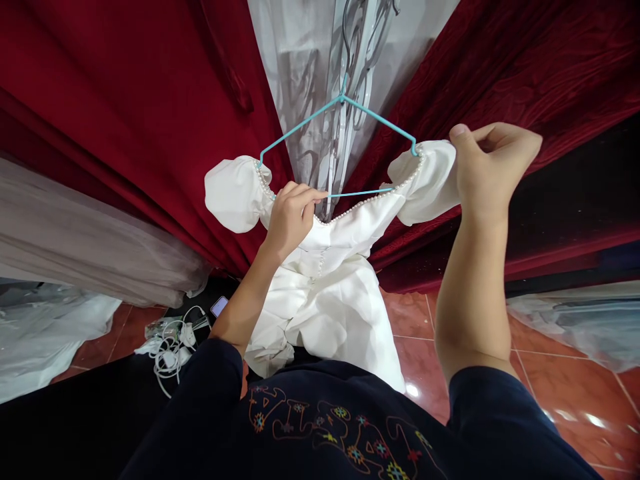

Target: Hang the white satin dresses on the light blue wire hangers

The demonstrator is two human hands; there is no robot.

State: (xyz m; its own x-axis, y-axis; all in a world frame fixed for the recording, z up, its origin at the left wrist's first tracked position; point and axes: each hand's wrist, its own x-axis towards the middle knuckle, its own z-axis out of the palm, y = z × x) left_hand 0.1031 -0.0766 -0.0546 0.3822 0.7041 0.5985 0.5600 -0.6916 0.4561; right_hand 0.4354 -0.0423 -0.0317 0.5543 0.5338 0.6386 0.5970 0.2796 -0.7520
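A white dress (343, 287) with puffed sleeves and a beaded neckline hangs on a light blue hanger (380, 119). The hanger's hook is up by a metal rack. My left hand (294, 217) is at the neckline, its fingers closed around the hanger's lower bar near the middle. On the right, my right hand (487, 167) pinches the outer edge of the right puffed sleeve (433, 180) between thumb and fingers. The left puffed sleeve (233, 195) hangs untouched.
Red curtains (150, 120) flank a white metal rack (340, 147). Lower left, white cables (173, 350) and a phone (219, 306) lie on a black surface. Pale tulle (75, 227) hangs at the left, more at the right, above a red tiled floor (560, 380).
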